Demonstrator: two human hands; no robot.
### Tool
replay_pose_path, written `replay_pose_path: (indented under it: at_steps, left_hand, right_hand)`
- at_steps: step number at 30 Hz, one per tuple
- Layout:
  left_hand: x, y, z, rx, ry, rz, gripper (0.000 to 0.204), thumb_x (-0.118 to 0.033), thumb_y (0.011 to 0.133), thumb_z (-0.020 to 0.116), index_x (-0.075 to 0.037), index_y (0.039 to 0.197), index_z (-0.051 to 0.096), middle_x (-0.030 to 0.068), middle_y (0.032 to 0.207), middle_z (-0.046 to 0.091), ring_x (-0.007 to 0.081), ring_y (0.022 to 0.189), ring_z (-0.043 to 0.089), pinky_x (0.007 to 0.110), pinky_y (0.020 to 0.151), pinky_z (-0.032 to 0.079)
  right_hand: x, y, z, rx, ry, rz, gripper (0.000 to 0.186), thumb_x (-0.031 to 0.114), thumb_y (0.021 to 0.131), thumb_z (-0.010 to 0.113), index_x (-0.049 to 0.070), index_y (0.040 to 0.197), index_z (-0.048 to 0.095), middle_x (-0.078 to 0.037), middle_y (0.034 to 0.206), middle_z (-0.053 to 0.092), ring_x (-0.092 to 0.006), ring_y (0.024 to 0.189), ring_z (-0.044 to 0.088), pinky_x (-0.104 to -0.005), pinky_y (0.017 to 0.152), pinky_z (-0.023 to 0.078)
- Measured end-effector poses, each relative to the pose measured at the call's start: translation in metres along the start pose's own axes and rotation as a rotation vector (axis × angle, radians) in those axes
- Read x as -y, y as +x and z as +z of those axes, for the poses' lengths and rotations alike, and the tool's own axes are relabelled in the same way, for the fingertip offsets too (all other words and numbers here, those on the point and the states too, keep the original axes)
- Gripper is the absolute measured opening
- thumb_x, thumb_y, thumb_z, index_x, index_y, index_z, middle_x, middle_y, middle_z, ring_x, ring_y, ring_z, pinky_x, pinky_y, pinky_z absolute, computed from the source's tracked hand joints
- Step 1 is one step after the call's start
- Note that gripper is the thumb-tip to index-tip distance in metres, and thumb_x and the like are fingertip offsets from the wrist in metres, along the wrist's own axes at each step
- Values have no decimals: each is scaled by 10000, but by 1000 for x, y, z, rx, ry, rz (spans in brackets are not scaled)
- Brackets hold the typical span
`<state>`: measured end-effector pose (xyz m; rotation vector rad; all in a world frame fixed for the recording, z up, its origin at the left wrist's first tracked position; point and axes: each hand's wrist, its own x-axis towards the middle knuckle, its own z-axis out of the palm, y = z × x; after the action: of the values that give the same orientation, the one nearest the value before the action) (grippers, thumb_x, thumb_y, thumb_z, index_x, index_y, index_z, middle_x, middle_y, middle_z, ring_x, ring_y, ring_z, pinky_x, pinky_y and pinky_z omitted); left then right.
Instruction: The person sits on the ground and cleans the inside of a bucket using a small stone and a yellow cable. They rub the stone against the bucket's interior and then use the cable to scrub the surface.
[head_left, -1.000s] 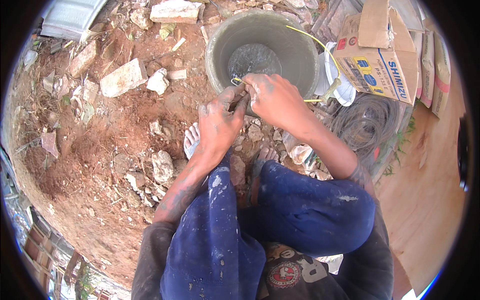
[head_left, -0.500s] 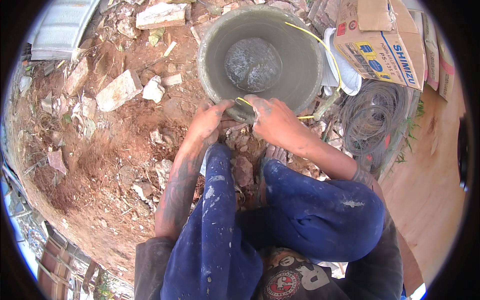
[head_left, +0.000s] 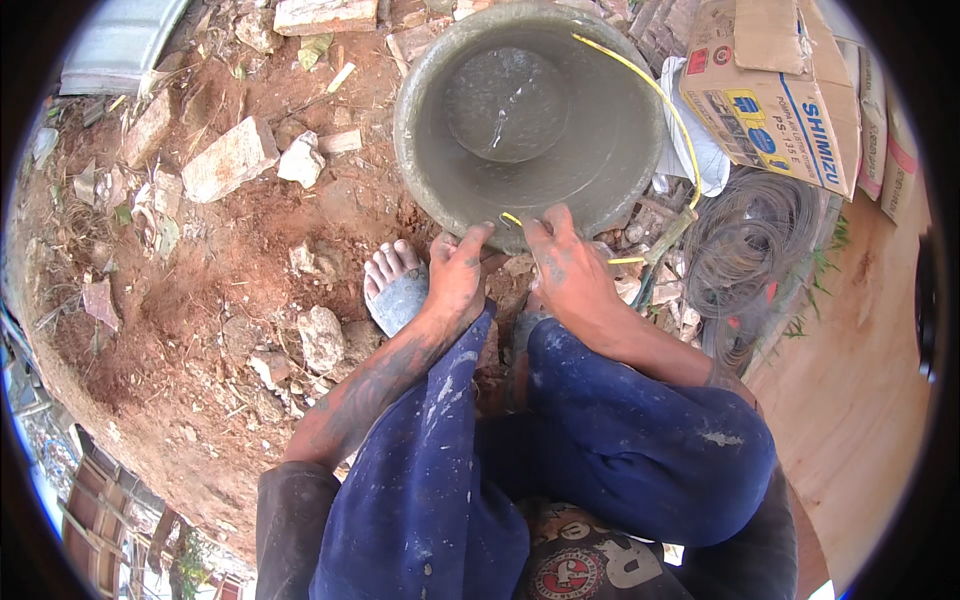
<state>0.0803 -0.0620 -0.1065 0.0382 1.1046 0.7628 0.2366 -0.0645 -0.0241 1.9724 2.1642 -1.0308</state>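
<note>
- In the upper left, a grey metal sheet (head_left: 120,45) is cut off by the rim of the view; in the lower left, a wooden structure (head_left: 95,500) is partly shown.
- Reddish soil (head_left: 180,290) is spread over the left half, strewn with rubble; a pale block (head_left: 230,160) is seen beside a white stone (head_left: 300,160).
- Left of centre, a grey-coated foot (head_left: 397,295) is planted on the soil.
- Near the centre, the left hand (head_left: 457,272) is held with fingers curled and thumb laid at the near rim of the bucket; whether anything is pinched cannot be told.
- The grey bucket (head_left: 615,130) is placed at upper centre, its mouth turned toward the camera; a bright glint is seen on its bottom.
- Just right of centre, the right hand (head_left: 570,265) is rested at the near rim, its fingers bent beside a short yellow end of the handle; whether that end is gripped cannot be told.
- Below, blue trousers (head_left: 640,430) are marked with pale splashes.
- The yellow handle (head_left: 665,98) is arched along the bucket's right side and passed through a grey-green grip (head_left: 672,235).
- In the upper right, a cardboard box (head_left: 770,100) is stood near paper sacks (head_left: 885,130).
- Below the box, coiled wire (head_left: 750,235) is heaped; at far right, a brown board (head_left: 840,330) is laid.
</note>
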Motion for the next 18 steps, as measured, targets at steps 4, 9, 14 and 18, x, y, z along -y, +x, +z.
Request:
replay_pose_path:
  at_steps: [4, 9, 14, 18]
  left_hand:
    - [4, -2, 9, -77, -30, 7, 182, -137, 936, 664, 12, 1039, 647, 76, 954, 664, 194, 830, 658, 415, 781, 579]
    - [5, 0, 14, -138, -31, 7, 182, -140, 936, 650, 26, 1012, 650, 89, 922, 663, 202, 814, 660, 406, 759, 581]
    - [-5, -4, 26, -203, -116, 26, 226, -138, 942, 632, 60, 1050, 634, 133, 958, 648, 217, 813, 653, 417, 747, 581]
    - [-7, -5, 24, -223, -60, -40, 247, -144, 945, 630, 69, 1069, 624, 157, 964, 629, 232, 794, 642, 425, 744, 578]
  right_hand:
    - [2, 0, 4, -14, -31, -24, 395, 23, 870, 566, -87, 1248, 546, -231, 1162, 487, -436, 818, 692, -516, 748, 578]
    - [5, -5, 3, 22, -110, -27, 455, 32, 866, 566, -110, 1296, 525, -223, 1157, 494, -396, 829, 701, -491, 701, 592]
    - [4, -8, 11, -9, -221, -75, 497, 43, 860, 580, -131, 1320, 510, -215, 1138, 501, -357, 781, 705, -445, 654, 606]
    - [4, -7, 15, 14, -348, -77, 539, 59, 866, 586, -141, 1357, 488, -211, 1128, 508, -336, 764, 706, -419, 646, 614]
